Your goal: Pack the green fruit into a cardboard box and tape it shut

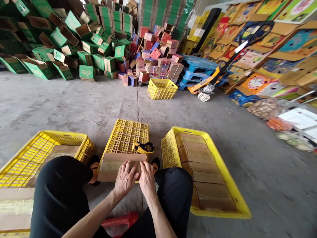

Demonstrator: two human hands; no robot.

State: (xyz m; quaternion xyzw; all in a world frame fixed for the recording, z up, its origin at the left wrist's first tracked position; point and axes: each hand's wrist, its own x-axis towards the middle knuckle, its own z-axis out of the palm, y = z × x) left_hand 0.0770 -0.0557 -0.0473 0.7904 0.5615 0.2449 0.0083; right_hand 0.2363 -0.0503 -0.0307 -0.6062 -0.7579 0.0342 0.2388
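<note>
A flat brown cardboard box [111, 163] lies on an upturned yellow crate [127, 134] between my knees. My left hand [125, 180] rests on the box's near edge with its fingers stretched out flat. My right hand [147, 178] lies beside it, fingers pressed flat on the same edge. Just beyond the box, a yellow tape dispenser [143, 147] with a black handle sits on the crate, touched by neither hand.
A yellow crate [232, 195] at my right holds several brown boxes. Another yellow crate [37, 145] at my left holds flat cardboard. Farther off are a small yellow basket [162, 88], a pallet jack [208, 86], blue pallets and piles of green, red and printed cartons.
</note>
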